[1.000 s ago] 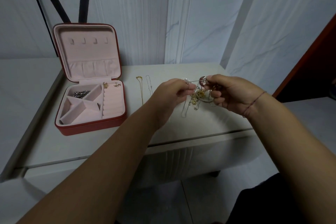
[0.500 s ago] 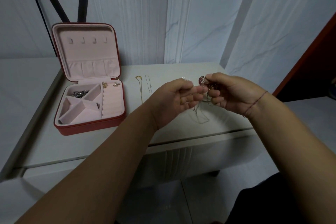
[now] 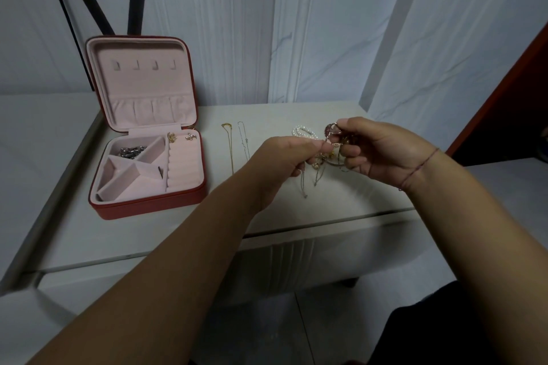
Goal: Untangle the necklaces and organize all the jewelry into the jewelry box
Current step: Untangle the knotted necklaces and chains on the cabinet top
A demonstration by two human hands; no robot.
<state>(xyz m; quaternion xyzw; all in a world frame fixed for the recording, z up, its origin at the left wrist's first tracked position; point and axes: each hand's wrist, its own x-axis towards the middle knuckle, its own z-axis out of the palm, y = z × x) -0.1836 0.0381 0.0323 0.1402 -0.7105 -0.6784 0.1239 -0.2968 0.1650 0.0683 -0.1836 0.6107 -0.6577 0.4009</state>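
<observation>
Pinching tangled necklaces (image 3: 318,167) with left hand (image 3: 281,163) and right hand (image 3: 382,151), fingers of both curled on strands, over right part of table (image 3: 296,210). Open jewelry box (image 3: 148,201) at left, well apart; two straight chains (image 3: 230,145) lying between.

jewelry box (image 3: 148,184) left, necklaces (image 3: 237,145) right

Readable text: none, nothing legible anywhere in view right now.
Jewelry box (image 3: 148,205): red shell, pink lining, and no brand, label or number to make out.
Table (image 3: 296,210): plain pale top, no marking legible.
Wall panels: marbled veins only, no sign or lettering.
</observation>
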